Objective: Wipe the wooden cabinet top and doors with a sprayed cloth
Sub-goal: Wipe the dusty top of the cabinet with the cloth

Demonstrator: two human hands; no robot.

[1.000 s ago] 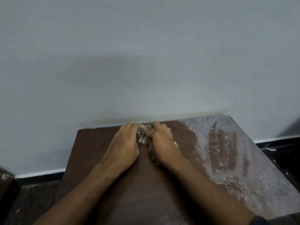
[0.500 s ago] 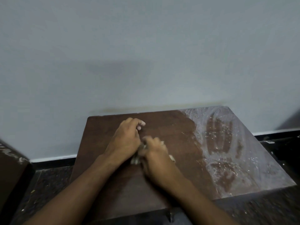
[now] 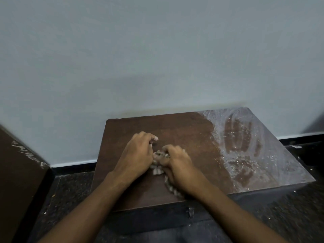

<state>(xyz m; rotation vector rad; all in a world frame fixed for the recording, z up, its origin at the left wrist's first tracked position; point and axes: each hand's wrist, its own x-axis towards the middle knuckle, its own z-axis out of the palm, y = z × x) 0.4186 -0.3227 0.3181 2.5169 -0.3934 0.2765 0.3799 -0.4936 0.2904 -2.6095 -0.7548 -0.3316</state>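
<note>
The fingers of the right hand (image 3: 177,165) are curled tight round a bunched, pale patterned cloth (image 3: 158,170), with part of it trailing out under the heel of the hand toward 5 o'clock. The left hand (image 3: 137,156) sits just beside it at 9 o'clock, its fingers bent; the lower ones press against the same wad of cloth, while the index finger and thumb curl together above it at 12 o'clock, and whether they hold any fabric is too small to tell. The two hands touch each other over the cloth.

Cloth and hands lie on the top of the wooden cabinet (image 3: 184,130), roughly at the middle of its dark brown half. From there toward 3 o'clock the top turns pale and cloudy: a whitish film (image 3: 273,155) covers the right part, broken by darker oval smears and bright specks. The border between brown and film runs from the back edge at 1 o'clock down to the front edge at 4 o'clock.

The cabinet stands against a plain grey wall (image 3: 157,58) at 12 o'clock, on a dark speckled floor (image 3: 70,190). At 9 o'clock, well apart, a second dark wooden piece (image 3: 19,172) shows a scuffed, whitish edge.
</note>
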